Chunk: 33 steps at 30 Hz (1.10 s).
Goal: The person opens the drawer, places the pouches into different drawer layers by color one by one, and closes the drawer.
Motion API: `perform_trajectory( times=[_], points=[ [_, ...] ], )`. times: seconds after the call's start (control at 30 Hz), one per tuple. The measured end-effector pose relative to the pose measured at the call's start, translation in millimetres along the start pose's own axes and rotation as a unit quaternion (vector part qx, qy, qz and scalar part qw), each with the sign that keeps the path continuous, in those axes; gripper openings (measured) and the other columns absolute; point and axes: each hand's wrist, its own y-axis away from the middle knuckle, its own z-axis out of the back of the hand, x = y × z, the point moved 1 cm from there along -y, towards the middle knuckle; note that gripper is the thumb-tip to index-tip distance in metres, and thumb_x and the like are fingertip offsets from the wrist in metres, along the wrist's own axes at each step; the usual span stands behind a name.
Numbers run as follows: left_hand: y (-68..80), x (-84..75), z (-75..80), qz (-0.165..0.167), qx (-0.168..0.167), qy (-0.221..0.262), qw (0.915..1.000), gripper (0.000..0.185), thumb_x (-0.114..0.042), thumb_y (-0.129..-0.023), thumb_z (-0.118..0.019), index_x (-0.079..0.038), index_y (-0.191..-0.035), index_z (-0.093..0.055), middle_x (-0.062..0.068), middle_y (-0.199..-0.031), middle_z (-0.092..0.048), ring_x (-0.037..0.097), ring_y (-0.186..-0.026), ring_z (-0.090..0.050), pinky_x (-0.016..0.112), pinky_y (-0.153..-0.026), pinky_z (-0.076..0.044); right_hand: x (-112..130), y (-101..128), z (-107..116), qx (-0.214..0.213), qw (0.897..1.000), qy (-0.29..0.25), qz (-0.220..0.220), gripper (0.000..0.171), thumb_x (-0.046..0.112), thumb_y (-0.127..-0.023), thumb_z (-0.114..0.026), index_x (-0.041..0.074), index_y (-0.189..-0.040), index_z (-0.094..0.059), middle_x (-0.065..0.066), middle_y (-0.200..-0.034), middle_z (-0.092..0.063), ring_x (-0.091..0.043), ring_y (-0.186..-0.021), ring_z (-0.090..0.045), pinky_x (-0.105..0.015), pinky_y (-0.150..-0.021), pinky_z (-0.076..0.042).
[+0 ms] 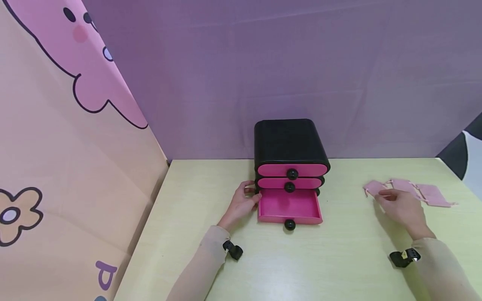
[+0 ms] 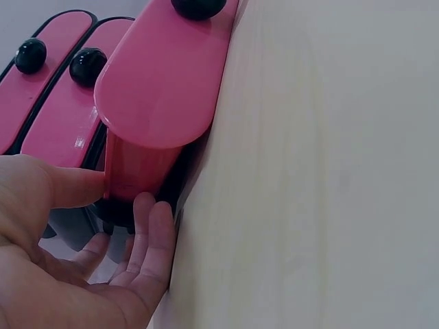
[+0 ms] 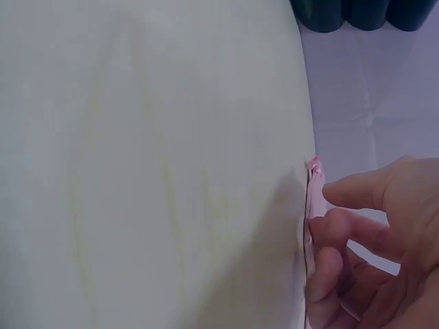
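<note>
On the bench [image 1: 263,267], the right hand [image 1: 401,207] pinches the nearest of three pink packets [image 1: 376,188], likely the pickup step. The left hand [image 1: 241,205], fingers relaxed, steadies the open bottom drawer [image 1: 289,207] of the black chest [image 1: 288,142]; next comes lifting the packet across.

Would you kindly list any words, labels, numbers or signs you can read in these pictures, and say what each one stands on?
"d": one purple letter, cut off at the frame's lower edge, on the peach cartoon backdrop at the left; it may be part of a longer word.
No readable text on the drawer chest, the open bottom drawer beside the left hand, the pink packets at the right hand, or the table.
</note>
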Motion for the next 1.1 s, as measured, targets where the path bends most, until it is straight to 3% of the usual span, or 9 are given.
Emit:
perform_trajectory(
  times=[0.2,0.37,0.57,0.83,1.1],
  points=[
    [0.9,-0.5,0.5,0.001,-0.002,-0.004,1.0000,0.055,-0.010,-0.101,-0.069,-0.006,-0.152,-0.048,0.022,-0.138,-0.061,0.018,-0.088,-0.064,0.026,-0.071,-0.057,-5.0,-5.0,0.2,0.030,1.000,-0.005,-0.003,0.048,0.030,-0.107,-0.059,-0.014,-0.126,-0.064,-0.013,-0.085,-0.074,-0.017,-0.072,-0.062,-0.027,-0.063,-0.043],
    [1.3,-0.7,0.6,0.006,-0.001,-0.015,0.9999,0.055,-0.011,-0.101,-0.070,-0.006,-0.152,-0.048,0.023,-0.140,-0.061,0.018,-0.090,-0.065,0.026,-0.072,-0.058,-6.8,-6.7,0.6,0.054,0.998,-0.009,-0.020,0.052,0.031,-0.108,-0.058,-0.017,-0.127,-0.061,-0.006,-0.080,-0.072,-0.016,-0.068,-0.061,-0.026,-0.060,-0.042],
    [0.0,-1.0,0.7,0.006,-0.002,-0.021,0.9998,0.055,-0.011,-0.101,-0.069,-0.006,-0.152,-0.048,0.023,-0.140,-0.061,0.017,-0.087,-0.065,0.027,-0.071,-0.059,-9.7,-9.0,-0.3,0.045,0.999,-0.005,-0.013,0.050,0.031,-0.107,-0.059,-0.016,-0.125,-0.063,-0.008,-0.081,-0.072,-0.017,-0.068,-0.060,-0.026,-0.060,-0.042],
    [-1.1,-1.5,0.3,0.012,-0.006,-0.026,0.9996,0.055,-0.013,-0.102,-0.069,-0.007,-0.152,-0.048,0.022,-0.142,-0.060,0.018,-0.088,-0.066,0.027,-0.072,-0.059,-13.4,-11.7,2.0,0.029,1.000,0.012,-0.003,0.044,0.028,-0.105,-0.062,-0.013,-0.119,-0.069,-0.026,-0.095,-0.074,-0.020,-0.075,-0.060,-0.029,-0.064,-0.043],
    [0.7,-2.2,-0.2,0.009,-0.006,-0.026,0.9996,0.055,-0.011,-0.102,-0.068,-0.006,-0.152,-0.047,0.023,-0.141,-0.060,0.018,-0.087,-0.066,0.027,-0.071,-0.058,-14.5,-9.6,4.2,0.024,1.000,0.007,-0.001,0.041,0.028,-0.105,-0.062,-0.010,-0.114,-0.072,-0.023,-0.096,-0.075,-0.017,-0.075,-0.058,-0.029,-0.062,-0.042]
  ],
)
